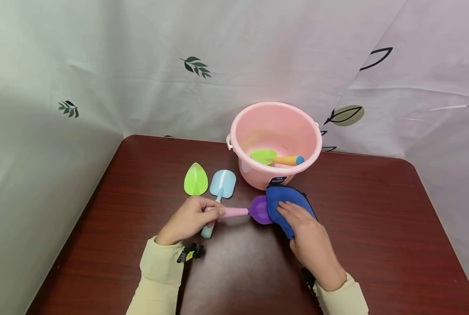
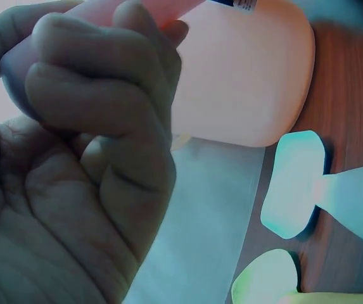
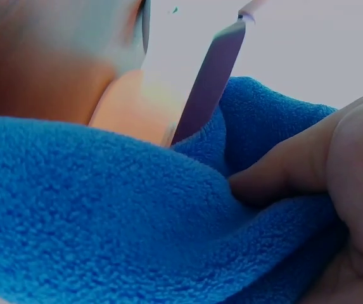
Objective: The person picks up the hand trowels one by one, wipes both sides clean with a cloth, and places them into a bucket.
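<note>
Mid-frame, we're apparently wiping the purple shovel (image 1: 259, 210): left fingers (image 1: 214, 213) grip it, right fingers (image 1: 294, 213) pinch cloth (image 1: 287, 195); turning it seems due.

Cloth-walled booth (image 1: 147, 52) with a brown table (image 1: 376, 218)

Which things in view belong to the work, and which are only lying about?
Apparently in use:
purple shovel, held by left hand
blue cloth, held by right hand

Apparently lying about:
green shovel on table
pale blue shovel
pink bucket, with orange-handled shovel inside
</note>
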The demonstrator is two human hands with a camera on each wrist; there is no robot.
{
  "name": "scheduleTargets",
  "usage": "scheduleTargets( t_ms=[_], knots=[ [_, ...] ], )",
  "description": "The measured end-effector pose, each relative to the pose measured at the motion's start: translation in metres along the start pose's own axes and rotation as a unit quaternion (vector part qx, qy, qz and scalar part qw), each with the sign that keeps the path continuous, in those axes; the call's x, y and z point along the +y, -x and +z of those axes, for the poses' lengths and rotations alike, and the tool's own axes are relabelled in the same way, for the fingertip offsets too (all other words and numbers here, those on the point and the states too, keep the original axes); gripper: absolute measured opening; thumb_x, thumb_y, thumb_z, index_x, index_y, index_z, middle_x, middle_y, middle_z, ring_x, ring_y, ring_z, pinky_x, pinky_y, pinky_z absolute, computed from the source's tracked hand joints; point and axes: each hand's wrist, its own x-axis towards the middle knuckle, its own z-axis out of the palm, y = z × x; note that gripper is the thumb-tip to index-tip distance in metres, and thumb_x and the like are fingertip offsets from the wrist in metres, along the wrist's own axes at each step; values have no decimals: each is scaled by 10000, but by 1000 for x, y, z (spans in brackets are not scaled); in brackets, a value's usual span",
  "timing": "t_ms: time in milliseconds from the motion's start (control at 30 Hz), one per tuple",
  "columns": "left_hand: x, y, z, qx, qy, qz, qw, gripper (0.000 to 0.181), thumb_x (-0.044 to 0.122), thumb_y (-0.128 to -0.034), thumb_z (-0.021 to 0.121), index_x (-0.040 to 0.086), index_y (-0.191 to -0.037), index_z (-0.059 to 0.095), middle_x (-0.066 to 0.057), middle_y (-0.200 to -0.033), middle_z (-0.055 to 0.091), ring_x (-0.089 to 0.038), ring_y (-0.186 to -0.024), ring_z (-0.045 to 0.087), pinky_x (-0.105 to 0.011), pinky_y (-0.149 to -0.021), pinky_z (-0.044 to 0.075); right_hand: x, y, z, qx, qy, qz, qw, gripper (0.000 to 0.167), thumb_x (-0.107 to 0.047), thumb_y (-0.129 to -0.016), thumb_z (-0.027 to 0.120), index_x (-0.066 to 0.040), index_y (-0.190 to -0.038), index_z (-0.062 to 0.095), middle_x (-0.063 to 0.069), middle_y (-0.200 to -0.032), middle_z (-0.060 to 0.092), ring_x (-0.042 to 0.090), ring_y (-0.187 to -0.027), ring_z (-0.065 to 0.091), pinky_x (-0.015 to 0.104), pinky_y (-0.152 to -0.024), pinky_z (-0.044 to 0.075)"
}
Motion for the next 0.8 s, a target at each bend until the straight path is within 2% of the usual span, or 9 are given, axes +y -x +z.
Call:
scheduleTargets(
  t_ms=[200, 267, 433, 500, 667, 733, 800],
  knots=[
    [1, 1, -2, 186, 186, -245, 9994, 237, 153, -948, 625, 181, -725, 702, 36, -546, 525, -89, -565, 440, -227, -493, 343, 8, 0, -6, 362, -57, 11, 9993, 701, 263, -570, 614, 0, -1214, 702, 91, -1295, 664, 284, -1246, 586, 468, -894, 548],
    [1, 1, -3, 233, 260, -348, 9988, 235, 163, -946, 625, 132, -727, 705, 14, -553, 521, -90, -531, 407, -224, -462, 318, 9, 0, -7, 532, -108, 53, 9985, 703, 270, -571, 598, 5, -1214, 699, 103, -1291, 664, 299, -1235, 592, 486, -904, 541],
    [-1, 1, -5, 349, 482, -493, 9970, 235, 156, -945, 632, 48, -752, 710, -67, -571, 512, -90, -512, 383, -214, -451, 299, 10, 1, -9, 1154, -233, 323, 9925, 694, 275, -612, 558, 0, -1236, 687, 110, -1303, 659, 336, -1209, 602, 510, -951, 504],
    [-3, 2, -6, 377, 555, -480, 9966, 214, 143, -942, 637, 52, -767, 718, -80, -576, 513, -85, -515, 392, -212, -450, 302, 10, 2, -8, 1460, -295, 420, 9880, 683, 271, -629, 550, -2, -1240, 686, 110, -1299, 661, 339, -1191, 609, 451, -981, 485],
    [-5, 1, -5, 426, 563, -438, 9965, 203, 151, -942, 653, 27, -798, 727, -55, -579, 520, -81, -516, 406, -217, -450, 308, 10, 1, -9, 1935, -589, 558, 9777, 619, 235, -681, 550, 7, -1240, 684, 108, -1295, 663, 327, -1179, 607, 188, -1091, 352],
    [-5, 0, -4, 449, 463, -420, 9970, 214, 158, -942, 650, 43, -779, 726, -47, -575, 522, -82, -510, 399, -217, -453, 306, 9, 1, -10, 2009, -660, 569, 9757, 580, 210, -715, 550, 12, -1244, 680, 106, -1300, 660, 319, -1187, 603, 150, -1107, 305],
    [-5, 0, -3, 463, 370, -402, 9974, 223, 161, -940, 645, 78, -748, 720, -45, -570, 522, -86, -504, 390, -218, -454, 303, 8, 1, -10, 2107, -686, 533, 9737, 562, 196, -732, 539, 14, -1245, 679, 105, -1301, 661, 317, -1187, 604, 162, -1109, 312]
  ],
)
